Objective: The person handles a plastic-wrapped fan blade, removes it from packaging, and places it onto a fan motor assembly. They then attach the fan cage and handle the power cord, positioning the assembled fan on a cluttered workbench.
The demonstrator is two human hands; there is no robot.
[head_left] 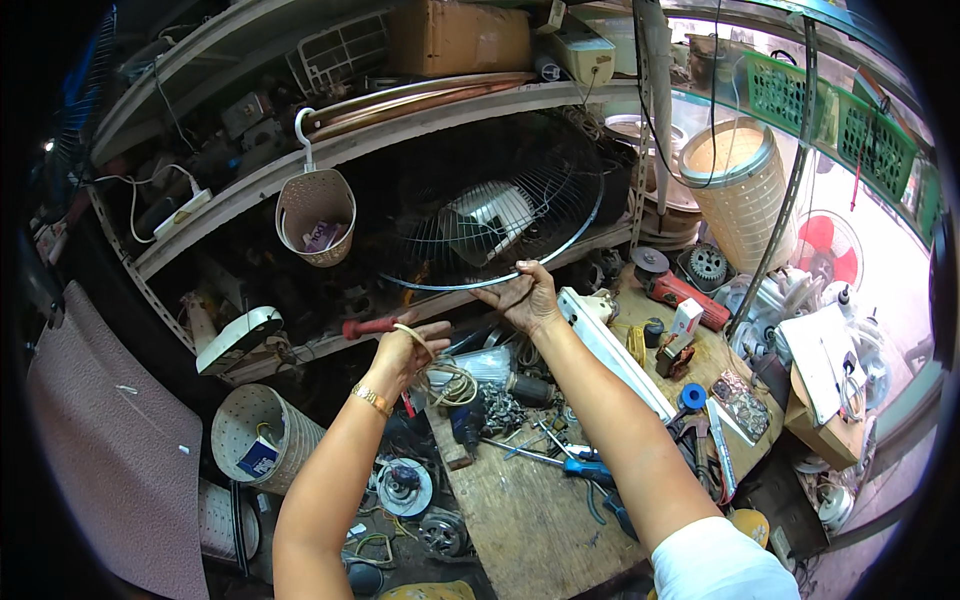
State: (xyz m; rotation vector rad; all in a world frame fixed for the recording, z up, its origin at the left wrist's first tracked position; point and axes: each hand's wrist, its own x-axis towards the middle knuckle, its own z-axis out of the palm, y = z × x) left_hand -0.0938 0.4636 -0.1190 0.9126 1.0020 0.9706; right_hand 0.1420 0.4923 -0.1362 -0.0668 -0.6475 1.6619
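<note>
My right hand grips the near rim of a round wire fan grille, thumb on top and fingers beneath. The grille is tilted up in front of the dark shelf. At its left, below the rim, my left hand holds a red-handled corded tool, possibly a soldering iron; its tip cannot be made out. A pale cord loops over the hand and hangs in a bundle beside it. The left fingers are partly stretched out and do not visibly touch the grille.
Below lies a wooden worktop with pliers, screwdrivers and a hammer. A red angle grinder rests at the right. A beige basket hangs from the shelf. Another perforated basket stands at lower left; motor parts lie beside it.
</note>
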